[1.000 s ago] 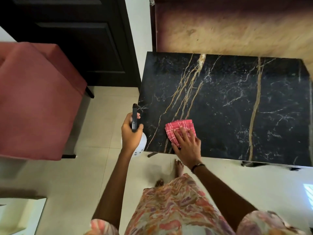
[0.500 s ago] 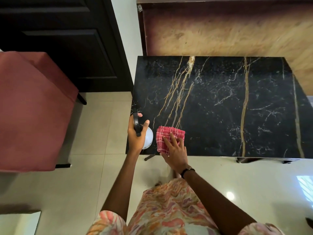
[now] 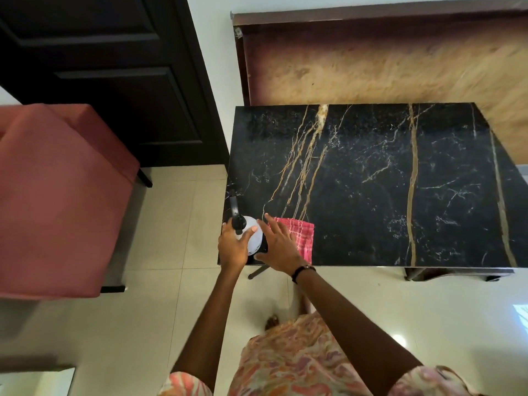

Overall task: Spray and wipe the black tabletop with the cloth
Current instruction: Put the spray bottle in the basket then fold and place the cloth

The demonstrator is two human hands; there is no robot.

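Observation:
The black marble tabletop (image 3: 371,181) with gold and white veins fills the right half of the head view. A folded red checked cloth (image 3: 303,235) lies on it near the front left corner. My left hand (image 3: 232,248) grips a white spray bottle (image 3: 255,238) with a black trigger head, standing at that corner. My right hand (image 3: 279,247) is flat with fingers spread, over the cloth's left part, and its fingertips reach the bottle. I cannot tell whether the palm presses on the cloth.
A red upholstered chair (image 3: 57,201) stands left of the table on the pale tiled floor (image 3: 171,310). A dark door (image 3: 114,67) is behind it. A brown wooden panel (image 3: 385,61) leans against the wall beyond the table. My feet are near the table's front edge.
The cloth slid left toward the front left corner under my right hand. My left hand brought the bottle onto that corner. My right hand has shifted left, its fingers now at the bottle.

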